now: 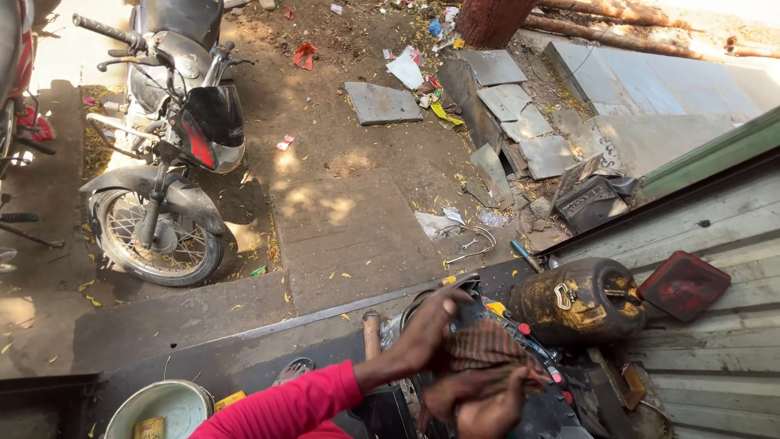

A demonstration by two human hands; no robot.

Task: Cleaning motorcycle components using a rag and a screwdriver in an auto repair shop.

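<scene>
At the far left a motorcycle stands parked on the dirt, its front wheel nearest the viewer. At the near left edge sits a pale round bowl on a dark surface. Moving right, a red sleeve leads up to the left hand, whose grip is clenched on the top of a striped, dirty cloth — the cloth sits near centre, bunched between both hands, above a clutter of tools with red and yellow handles. Just below and slightly right, the right hand holds the cloth's lower part, fingers curled into it. Right of the hands lies a grimy yellow-black canister on its side, and beyond it a red tail-light lens rests against pale planks. Far behind, broken stone slabs lie scattered.
</scene>
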